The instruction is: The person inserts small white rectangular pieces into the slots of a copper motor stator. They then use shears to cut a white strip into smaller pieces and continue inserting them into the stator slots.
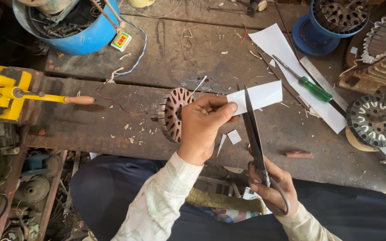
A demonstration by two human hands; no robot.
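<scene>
Left hand: The left hand (204,127) is closed in a pinch, thumb over fingers, on the near end of a white paper strip (259,96), holding it up above the worktop (112,129).
Right hand: The right hand (271,185) is wrapped through the loop handles of long dark scissors (253,129); the blades stand apart in a narrow V, with the strip lying across them just beyond the left thumb.
Paper strip: Thin, light and floppy by the look of it; the free end juts out past the blades with no support, so it would likely droop or twist unless pinched close to the cut line, as it is now.
Scissors: Long, stiff metal, probably heavy toward the tips; the grip sits low at the handles, near the person's lap.
Behind the left hand: A round slotted metal core (173,114) stands on edge on the worktop, partly hidden by the knuckles.
Beyond the scissors: A larger white sheet (287,58) and a green-handled screwdriver (314,89) lie flat.
Below the hands: Small paper offcuts (234,136) dot the worktop.
</scene>
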